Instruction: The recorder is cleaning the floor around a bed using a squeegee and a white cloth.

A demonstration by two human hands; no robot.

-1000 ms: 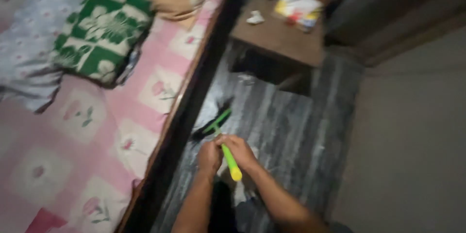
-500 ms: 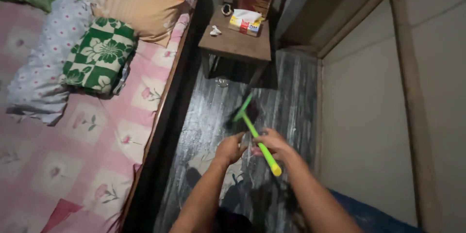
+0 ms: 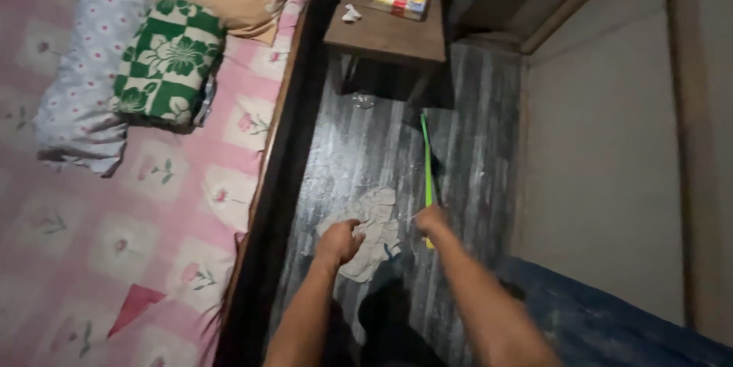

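My right hand (image 3: pixel 432 221) grips the handle of a bright green broom (image 3: pixel 427 159) that points away from me along the dark striped floor, its dark bristles near the small table. My left hand (image 3: pixel 339 242) is off the handle, fingers curled in a loose fist with nothing in it, hovering over a pale worn patch of floor (image 3: pixel 369 231). Both forearms reach forward from the bottom of the view.
A bed with a pink flowered sheet (image 3: pixel 114 222) and several pillows (image 3: pixel 164 69) runs along the left, its dark frame edging the narrow floor strip. A small wooden table (image 3: pixel 389 35) holding a tissue box stands ahead. A plain wall (image 3: pixel 603 161) closes the right; blue fabric (image 3: pixel 611 321) lies bottom right.
My left hand let go of the broom handle and dropped to the left. The right hand swung the broom from a slant to point straight ahead.
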